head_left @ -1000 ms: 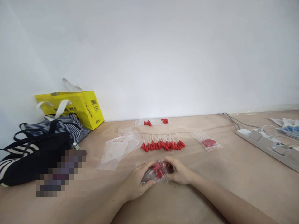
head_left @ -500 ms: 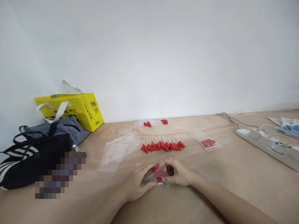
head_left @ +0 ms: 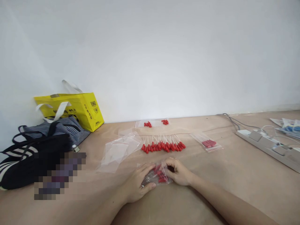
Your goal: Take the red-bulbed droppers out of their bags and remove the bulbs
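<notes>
Both hands meet on a small clear plastic bag [head_left: 157, 177] holding red-tipped pieces, low on the tan table [head_left: 234, 175]. My left hand [head_left: 137, 184] clasps the bag's left side, thumb under and fingers over. My right hand [head_left: 179, 172] pinches its right end with curled fingers. Just beyond lies a row of white sticks with red tips [head_left: 162, 144]. A filled small bag [head_left: 207, 143] sits to the right of that row.
Empty clear bags [head_left: 118, 150] lie left of the sticks. More red-tipped pieces [head_left: 156, 123] rest near the wall. A yellow bag [head_left: 75, 107], a striped bag [head_left: 58, 129] and a black bag [head_left: 30, 159] crowd the left. A white power strip [head_left: 269, 147] with cables lies on the right.
The bag has sunk a little toward the table and lies flatter between my hands. Both hands stay in nearly the same spot.
</notes>
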{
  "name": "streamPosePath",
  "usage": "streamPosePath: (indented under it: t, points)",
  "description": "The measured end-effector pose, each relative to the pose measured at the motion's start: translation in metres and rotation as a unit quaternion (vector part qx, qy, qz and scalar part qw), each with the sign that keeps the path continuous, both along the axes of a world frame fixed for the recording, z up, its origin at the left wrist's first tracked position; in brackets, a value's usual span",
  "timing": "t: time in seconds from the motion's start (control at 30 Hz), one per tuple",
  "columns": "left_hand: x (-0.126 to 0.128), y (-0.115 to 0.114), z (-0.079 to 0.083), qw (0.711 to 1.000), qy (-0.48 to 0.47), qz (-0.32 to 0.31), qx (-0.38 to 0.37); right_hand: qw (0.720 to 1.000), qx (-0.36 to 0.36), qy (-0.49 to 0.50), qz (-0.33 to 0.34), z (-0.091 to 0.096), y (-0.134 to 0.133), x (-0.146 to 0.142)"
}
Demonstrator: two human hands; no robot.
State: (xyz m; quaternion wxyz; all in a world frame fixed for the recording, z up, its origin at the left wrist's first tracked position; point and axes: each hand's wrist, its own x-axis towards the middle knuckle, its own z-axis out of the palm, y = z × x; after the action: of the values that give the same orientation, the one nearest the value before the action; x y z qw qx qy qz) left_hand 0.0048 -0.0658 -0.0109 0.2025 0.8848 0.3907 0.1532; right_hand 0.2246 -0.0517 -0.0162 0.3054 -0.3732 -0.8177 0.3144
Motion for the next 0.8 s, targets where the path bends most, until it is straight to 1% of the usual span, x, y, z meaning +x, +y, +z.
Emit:
streamPosePath:
  t: [0.1,0.17,0.23,0.4,0.53,0.67,0.8]
  points:
    - [0.0000,-0.0009,0.0012,1.000,0.000,0.006,-0.007,0.998,-0.003,-0.057,-0.019,0.0010,0.0008,0.0051]
    - [0.0003,-0.0017,0.0021,1.000,-0.003,0.012,-0.007,0.996,-0.007,-0.091,-0.012,0.0027,0.0008,0.0074]
    - [0.0008,-0.0021,0.0027,1.000,-0.006,0.012,-0.002,0.995,-0.002,-0.102,-0.005,0.0046,0.0003,0.0076]
    - [0.0013,-0.0020,0.0026,1.000,-0.010,0.005,0.015,0.998,0.018,-0.065,-0.001,0.0056,-0.0025,0.0039]
    - [0.0020,-0.0030,0.0046,1.000,0.001,0.013,0.002,0.999,-0.022,-0.039,-0.013,0.0048,-0.0055,0.0019]
    - [0.0021,-0.0041,0.0063,1.000,-0.015,0.010,0.003,0.999,-0.030,-0.040,-0.016,0.0074,-0.0083,0.0000]
    - [0.0008,-0.0035,0.0059,1.000,-0.005,0.018,-0.002,0.996,-0.084,-0.017,-0.001,0.0077,-0.0065,0.0028]
